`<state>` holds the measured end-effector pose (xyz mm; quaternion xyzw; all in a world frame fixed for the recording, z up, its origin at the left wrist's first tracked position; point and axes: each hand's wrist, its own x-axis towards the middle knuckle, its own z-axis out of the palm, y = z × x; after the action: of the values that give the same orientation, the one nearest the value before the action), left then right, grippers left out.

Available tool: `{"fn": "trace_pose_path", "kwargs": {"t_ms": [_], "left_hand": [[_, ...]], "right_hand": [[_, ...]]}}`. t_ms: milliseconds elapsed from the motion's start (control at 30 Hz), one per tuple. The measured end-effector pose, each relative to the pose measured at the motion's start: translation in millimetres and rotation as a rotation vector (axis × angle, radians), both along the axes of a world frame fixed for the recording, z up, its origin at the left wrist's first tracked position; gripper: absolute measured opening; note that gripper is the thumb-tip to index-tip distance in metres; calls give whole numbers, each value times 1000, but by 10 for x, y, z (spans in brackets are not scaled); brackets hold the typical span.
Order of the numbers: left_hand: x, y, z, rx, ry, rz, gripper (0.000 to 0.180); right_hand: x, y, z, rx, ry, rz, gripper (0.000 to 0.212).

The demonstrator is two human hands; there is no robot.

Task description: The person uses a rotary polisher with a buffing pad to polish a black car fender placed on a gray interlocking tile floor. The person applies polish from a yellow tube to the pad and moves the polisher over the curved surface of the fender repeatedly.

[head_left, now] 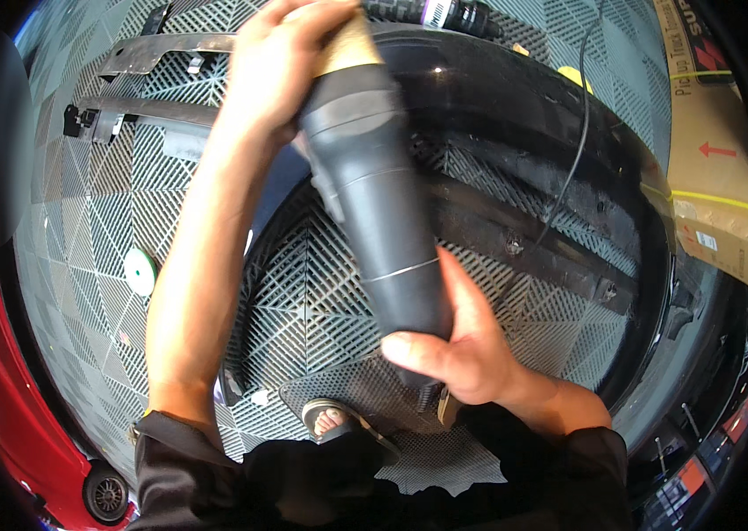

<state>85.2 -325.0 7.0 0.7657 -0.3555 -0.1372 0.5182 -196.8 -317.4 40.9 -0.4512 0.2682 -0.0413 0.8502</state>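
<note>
A black power polisher point(383, 203) slants across the middle of the head view, its front end up and its rear end down. My left hand point(281, 66) is closed round the front end, beside a tan-yellow part point(349, 46) that looks like a cover or pad. Some of those fingers are cut off by the upper edge. Round the rear end wraps my right hand point(471, 358), its thumb lying across the body. Beyond and below the polisher, a glossy black car bumper point(498, 84) lies on the floor, partly hidden by the tool.
Grey slatted tiles point(303, 274) cover the floor. A cardboard box point(715, 168) stands at the right, near a dark cable point(582, 133). Dark strips point(170, 108) and a pale green disc point(138, 272) lie left. A red car point(15, 398) borders the left; a sandalled foot point(331, 418) shows below.
</note>
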Motion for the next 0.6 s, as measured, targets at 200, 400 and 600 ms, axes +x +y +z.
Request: {"fn": "trace_pose_path", "kwargs": {"t_ms": [200,400,600], "left_hand": [[-32,64,41,-54,288,30,31],[-106,-417,-30,-108,261,-115,36],[-178,-736,-96,-173,188,-126,34]], "right_hand": [[-54,-12,-51,-29,-61,86,88],[-114,-223,86,-16,106,-23,64],[-130,-299,118,-39,154,-120,59]]}}
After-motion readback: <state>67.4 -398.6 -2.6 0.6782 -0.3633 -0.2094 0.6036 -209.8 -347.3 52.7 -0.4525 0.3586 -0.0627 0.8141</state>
